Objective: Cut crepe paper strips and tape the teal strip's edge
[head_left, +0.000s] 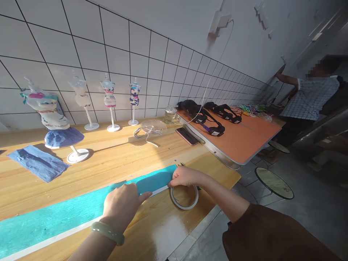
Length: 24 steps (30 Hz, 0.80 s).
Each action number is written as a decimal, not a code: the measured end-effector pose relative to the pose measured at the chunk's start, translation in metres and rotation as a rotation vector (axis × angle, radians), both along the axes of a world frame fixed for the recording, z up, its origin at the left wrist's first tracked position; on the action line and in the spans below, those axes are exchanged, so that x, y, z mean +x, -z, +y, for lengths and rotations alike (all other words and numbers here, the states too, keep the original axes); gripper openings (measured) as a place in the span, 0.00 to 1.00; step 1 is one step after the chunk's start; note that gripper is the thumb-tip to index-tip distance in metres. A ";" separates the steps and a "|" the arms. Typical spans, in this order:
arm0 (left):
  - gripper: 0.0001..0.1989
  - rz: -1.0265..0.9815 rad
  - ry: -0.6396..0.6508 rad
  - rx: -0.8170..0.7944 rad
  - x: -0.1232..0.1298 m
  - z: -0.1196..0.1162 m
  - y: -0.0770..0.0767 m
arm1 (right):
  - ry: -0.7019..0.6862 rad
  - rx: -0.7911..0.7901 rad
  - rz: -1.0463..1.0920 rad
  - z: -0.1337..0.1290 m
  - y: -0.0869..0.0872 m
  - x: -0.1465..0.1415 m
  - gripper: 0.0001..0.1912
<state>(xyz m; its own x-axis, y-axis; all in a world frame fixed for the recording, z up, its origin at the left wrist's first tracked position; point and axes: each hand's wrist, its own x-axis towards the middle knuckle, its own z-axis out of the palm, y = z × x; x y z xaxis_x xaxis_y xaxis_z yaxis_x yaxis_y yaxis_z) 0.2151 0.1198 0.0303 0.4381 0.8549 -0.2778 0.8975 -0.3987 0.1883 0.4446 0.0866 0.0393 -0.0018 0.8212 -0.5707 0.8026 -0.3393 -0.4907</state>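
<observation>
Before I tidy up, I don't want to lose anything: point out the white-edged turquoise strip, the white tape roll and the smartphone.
White-edged turquoise strip (pixel 67 212): head view, on its sunlit stretch.
White tape roll (pixel 186 208): head view, on its lower rim.
Smartphone (pixel 187 136): head view, on its dark screen.

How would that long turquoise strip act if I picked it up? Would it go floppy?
Pretty floppy, I'd guess: the turquoise strip looks thin and is long, so it would probably droop. It's likely light too, being a flat sheet. The white band along one edge might stiffen that side.
</observation>
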 end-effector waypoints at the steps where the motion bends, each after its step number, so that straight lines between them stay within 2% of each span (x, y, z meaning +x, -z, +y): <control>1: 0.26 0.004 0.002 0.005 0.001 0.000 0.000 | -0.001 -0.001 -0.009 0.001 0.000 0.000 0.22; 8: 0.23 0.070 0.067 0.052 0.005 -0.005 -0.008 | 0.007 -0.020 -0.060 0.006 0.001 0.000 0.22; 11: 0.14 0.034 0.117 0.060 0.012 -0.008 -0.013 | 0.023 -0.032 -0.071 0.007 0.002 0.001 0.18; 15: 0.06 -0.103 0.184 -0.030 0.025 -0.007 -0.014 | 0.038 -0.043 -0.090 0.007 0.004 0.001 0.18; 19: 0.11 -0.252 0.242 -0.123 0.035 -0.005 -0.009 | 0.042 -0.051 -0.117 0.008 0.004 0.001 0.20; 24: 0.11 -0.294 0.196 -0.138 0.042 0.000 0.002 | 0.038 -0.070 -0.144 0.010 0.002 0.000 0.18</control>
<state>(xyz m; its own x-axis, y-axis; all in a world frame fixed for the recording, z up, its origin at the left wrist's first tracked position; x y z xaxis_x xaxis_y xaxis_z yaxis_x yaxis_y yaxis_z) 0.2574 0.1195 0.0287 0.6679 0.7101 -0.2229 0.7064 -0.5106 0.4901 0.4441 0.0963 0.0372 0.1148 0.7772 -0.6187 0.8489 -0.4003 -0.3453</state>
